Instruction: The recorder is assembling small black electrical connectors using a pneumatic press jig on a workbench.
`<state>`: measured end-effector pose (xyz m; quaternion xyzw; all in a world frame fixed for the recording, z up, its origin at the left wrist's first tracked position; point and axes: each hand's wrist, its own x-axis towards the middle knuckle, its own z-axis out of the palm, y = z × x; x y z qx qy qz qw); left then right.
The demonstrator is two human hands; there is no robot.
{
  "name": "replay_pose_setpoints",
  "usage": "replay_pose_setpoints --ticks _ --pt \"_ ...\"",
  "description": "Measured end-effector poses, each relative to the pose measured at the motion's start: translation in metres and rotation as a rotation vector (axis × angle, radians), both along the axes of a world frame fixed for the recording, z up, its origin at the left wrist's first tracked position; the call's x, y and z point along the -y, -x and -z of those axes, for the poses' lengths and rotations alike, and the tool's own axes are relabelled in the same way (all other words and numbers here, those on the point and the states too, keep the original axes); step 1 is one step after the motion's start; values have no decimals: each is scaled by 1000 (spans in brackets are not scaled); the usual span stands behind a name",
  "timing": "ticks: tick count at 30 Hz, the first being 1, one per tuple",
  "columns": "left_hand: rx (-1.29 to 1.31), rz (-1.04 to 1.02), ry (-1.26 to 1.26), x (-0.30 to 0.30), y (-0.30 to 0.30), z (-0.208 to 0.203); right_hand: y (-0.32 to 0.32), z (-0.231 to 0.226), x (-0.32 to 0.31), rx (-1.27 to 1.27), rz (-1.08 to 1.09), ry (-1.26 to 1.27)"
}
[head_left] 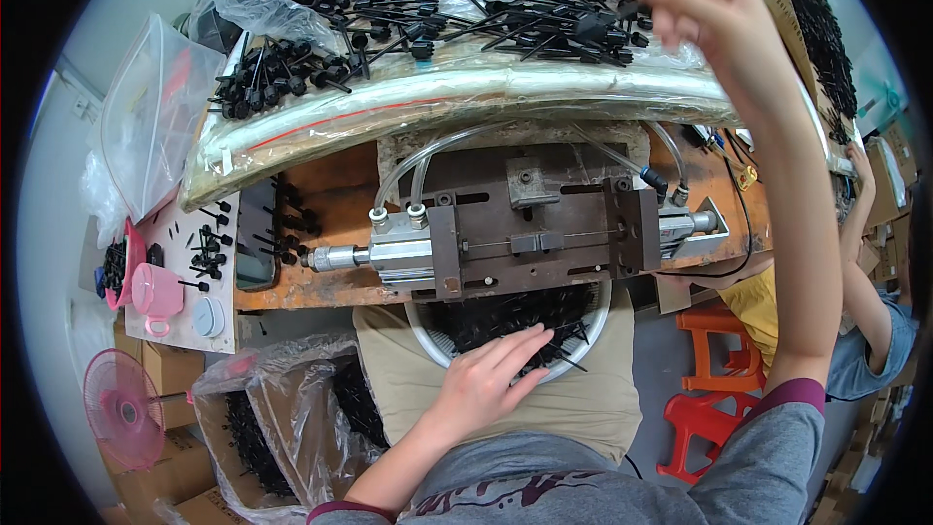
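My left hand (pixel 494 376) lies over the near side of a round white basket (pixel 420 338) on my lap, its fingers stretched out. Thin black plastic rods (pixel 505 316) fill that basket, some poking past the fingertips. Raised at the upper right, my right hand (pixel 695 5) hovers by a heap of black rods with knobbed heads (pixel 418 19); its fingers are bent but apart, and I see nothing clearly held. Between the hands stands a dark metal fixture (pixel 496 185) with opposed pneumatic cylinders. A small grey block (pixel 537 242) sits at its middle, with thin rods extending from both sides.
Clear air hoses (pixel 423 160) arch over the fixture. Plastic sheeting (pixel 466 87) edges the heap. Leftward are a pink cup (pixel 157 292), a pink fan (pixel 124 406) and a lined carton (pixel 292 418). Red stools (pixel 695 428) and another person's arm (pixel 860 224) are at right.
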<state>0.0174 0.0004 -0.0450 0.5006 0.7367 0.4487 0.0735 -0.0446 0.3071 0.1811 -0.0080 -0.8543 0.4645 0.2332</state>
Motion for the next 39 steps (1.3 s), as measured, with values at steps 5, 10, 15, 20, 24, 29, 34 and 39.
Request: replay_pose_setpoints --ticks 5,10,15,20,24,29,34,39 --pt "337 -174 -361 -14 12 -67 -53 42 80 290 -241 455" --pt "224 -105 -420 -11 24 -82 -70 50 98 565 -381 620" --pt "343 -58 -431 -7 20 -102 -59 45 94 459 -362 682" --pt "240 -88 -403 -4 28 -93 -49 52 94 429 -329 544" --pt "-67 -169 -301 -6 29 -90 -18 49 59 -22 -88 -147" --pt "-225 -206 -159 -21 26 -72 30 22 28 -204 -12 -778" --pt "-333 -206 -48 -28 27 -62 69 28 17 -45 -41 -1173" --pt "-428 -189 22 -32 28 -53 79 29 21 129 -47 -1158"
